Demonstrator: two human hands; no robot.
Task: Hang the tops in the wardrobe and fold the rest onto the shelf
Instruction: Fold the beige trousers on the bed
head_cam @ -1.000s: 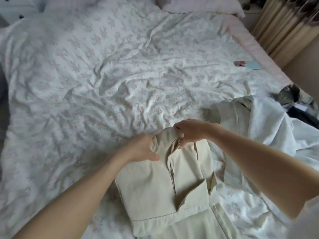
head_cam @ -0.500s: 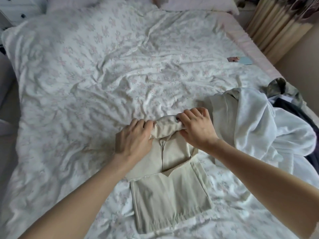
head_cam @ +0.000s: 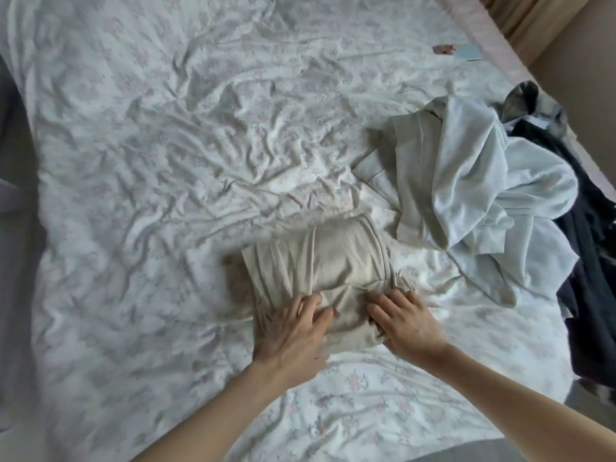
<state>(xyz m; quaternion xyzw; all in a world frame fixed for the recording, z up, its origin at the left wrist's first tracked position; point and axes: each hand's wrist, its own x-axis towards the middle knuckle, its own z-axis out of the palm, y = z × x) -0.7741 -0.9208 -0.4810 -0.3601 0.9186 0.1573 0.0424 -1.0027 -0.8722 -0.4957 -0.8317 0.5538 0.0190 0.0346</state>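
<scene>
Both hands, left hand [head_cam: 293, 331] and right hand [head_cam: 405, 323], pressed flat with loose fingers on the folded beige garment [head_cam: 320, 258] on the bed [head_cam: 166, 161]

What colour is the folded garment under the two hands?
The folded garment is plain beige or cream, without pattern; it shows best in the head view.

Beige folded garment [head_cam: 320, 265] lies on the bed [head_cam: 166, 161], toward its near edge. Left hand [head_cam: 293, 331] and right hand [head_cam: 406, 325] press flat on the garment's near edge. Pale clothes pile [head_cam: 466, 181] along bed's right edge, dark clothes [head_cam: 580, 228] beside it.
</scene>
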